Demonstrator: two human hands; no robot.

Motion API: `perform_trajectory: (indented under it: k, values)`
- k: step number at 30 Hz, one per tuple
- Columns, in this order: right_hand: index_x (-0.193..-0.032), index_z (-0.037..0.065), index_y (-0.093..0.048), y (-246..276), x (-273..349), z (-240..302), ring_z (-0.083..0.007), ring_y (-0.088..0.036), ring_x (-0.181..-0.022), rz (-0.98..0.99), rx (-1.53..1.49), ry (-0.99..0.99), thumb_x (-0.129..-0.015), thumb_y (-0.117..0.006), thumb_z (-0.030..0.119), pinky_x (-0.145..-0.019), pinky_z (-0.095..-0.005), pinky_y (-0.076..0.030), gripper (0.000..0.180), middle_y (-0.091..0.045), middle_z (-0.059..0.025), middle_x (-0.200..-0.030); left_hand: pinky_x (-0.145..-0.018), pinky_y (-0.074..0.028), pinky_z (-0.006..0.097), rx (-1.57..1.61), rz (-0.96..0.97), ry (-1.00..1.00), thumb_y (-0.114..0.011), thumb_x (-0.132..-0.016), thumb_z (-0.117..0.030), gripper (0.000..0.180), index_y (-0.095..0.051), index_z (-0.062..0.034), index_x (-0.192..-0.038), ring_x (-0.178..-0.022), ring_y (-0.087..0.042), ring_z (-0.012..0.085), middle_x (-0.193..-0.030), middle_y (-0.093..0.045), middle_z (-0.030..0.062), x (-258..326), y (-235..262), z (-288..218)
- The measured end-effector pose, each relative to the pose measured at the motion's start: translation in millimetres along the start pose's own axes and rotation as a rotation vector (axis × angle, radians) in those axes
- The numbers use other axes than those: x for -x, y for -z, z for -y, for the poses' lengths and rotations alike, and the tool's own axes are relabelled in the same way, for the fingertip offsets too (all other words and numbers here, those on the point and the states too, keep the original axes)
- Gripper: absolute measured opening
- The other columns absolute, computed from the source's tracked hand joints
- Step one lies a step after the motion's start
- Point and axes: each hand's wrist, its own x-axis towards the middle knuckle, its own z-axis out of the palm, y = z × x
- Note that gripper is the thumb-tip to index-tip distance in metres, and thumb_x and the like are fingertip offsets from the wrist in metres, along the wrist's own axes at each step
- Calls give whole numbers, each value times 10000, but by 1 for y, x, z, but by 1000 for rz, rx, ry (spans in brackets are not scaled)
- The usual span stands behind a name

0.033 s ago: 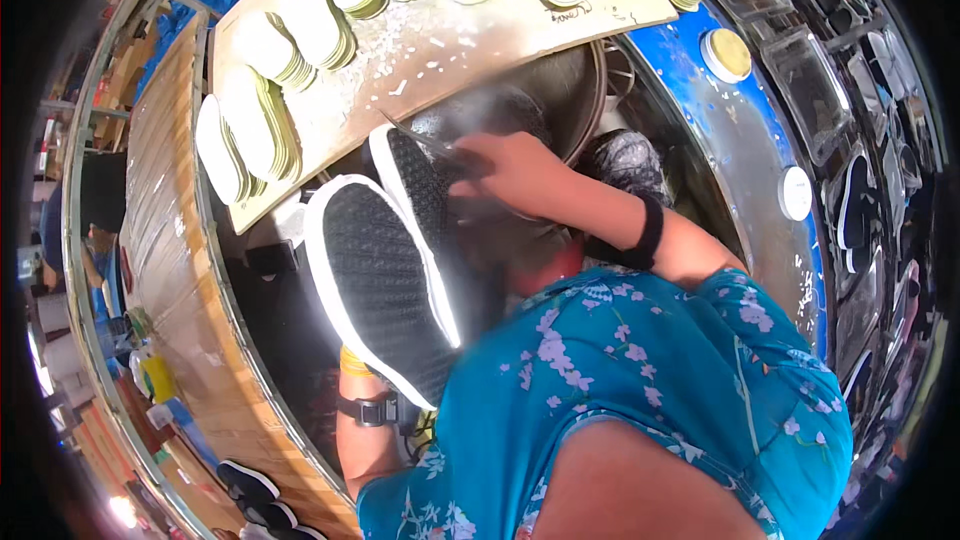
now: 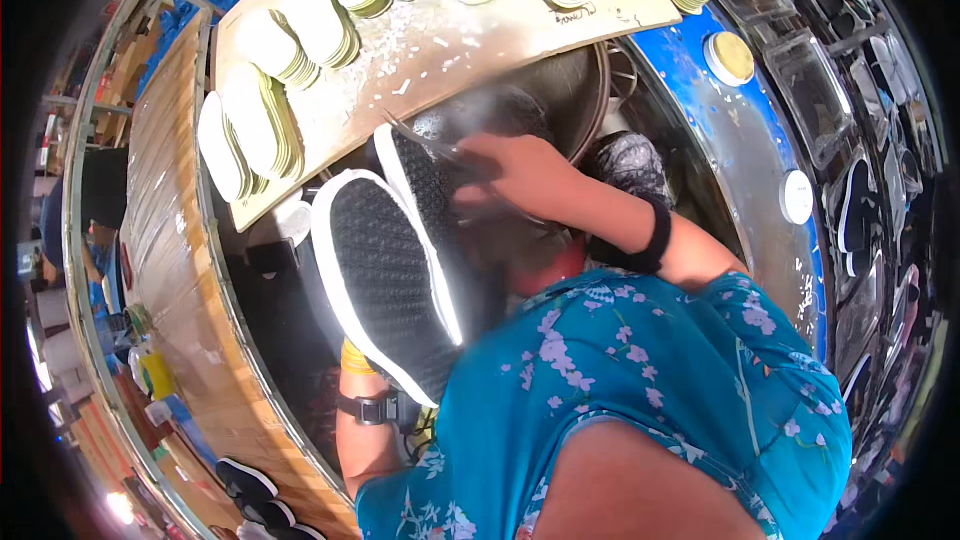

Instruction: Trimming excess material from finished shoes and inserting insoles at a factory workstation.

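Two black knit shoe pieces with white rims lie side by side, tilted, left of the middle: a near one [image 2: 385,270] and one behind it [image 2: 425,175]. My right hand [image 2: 515,175] is closed round dark metal scissors [image 2: 415,136], whose blades point left over the far end of the rear piece. Part of that hand's fingers is blurred and in shadow. My left forearm, with a black watch [image 2: 371,409] and a yellow band or cuff [image 2: 354,358], runs up beneath the near piece. My left hand itself is hidden under it, so its fingers do not show.
Stacks of pale insoles [image 2: 265,125] line a board [image 2: 420,55] ahead, strewn with white scraps. A round dark basin [image 2: 590,105] sits under its edge. At right, a blue-edged metal table [image 2: 745,160] bears two round lids. A wooden table [image 2: 185,210] stands left, black shoes [image 2: 247,480] near its lower end.
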Motion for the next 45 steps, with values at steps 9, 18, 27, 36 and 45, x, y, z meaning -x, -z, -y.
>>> perform_trajectory:
  k: [9,18,27,36,45]
  values:
    - [-1077,105,-526,9,19,12,-333,-588,-753,-156,237,253,-691,-665,412,-654,-418,-460,512,-595,-139,-835,-758,-477,321,26,3,20,-535,-856,-180,259,-555,-27,-1063,-855,-567,178,-948,-582,63,-14,2,4]
    - [-1068,121,-562,50,47,-32,-305,-608,-778,-313,121,-69,-714,-658,389,-660,-386,-469,454,-617,-138,-810,-764,-478,320,17,6,-2,-533,-856,-176,265,-549,-28,-1074,-860,-568,180,-958,-582,66,-21,-20,13]
    - [-1110,42,-525,168,203,-225,-377,-564,-953,-750,618,-897,-748,-595,321,-811,-425,-440,463,-597,-251,-958,-770,-478,318,54,-17,-74,-530,-856,-172,271,-544,-28,-1085,-866,-569,181,-968,-582,68,-67,-53,8]
    - [-1157,81,-512,186,163,-173,-355,-554,-988,-362,852,-1080,-758,-556,372,-830,-420,-439,496,-587,-224,-1019,-776,-478,317,72,9,-67,-528,-856,-168,278,-538,-29,-1097,-872,-570,183,-978,-582,71,-51,-56,28]
    - [-1089,35,-548,83,43,-58,-260,-611,-825,174,24,-53,-732,-633,255,-733,-329,-463,428,-632,-146,-874,-782,-479,315,103,-7,-79,-526,-857,-164,285,-533,-30,-1108,-878,-572,184,-988,-581,74,-56,-52,28]
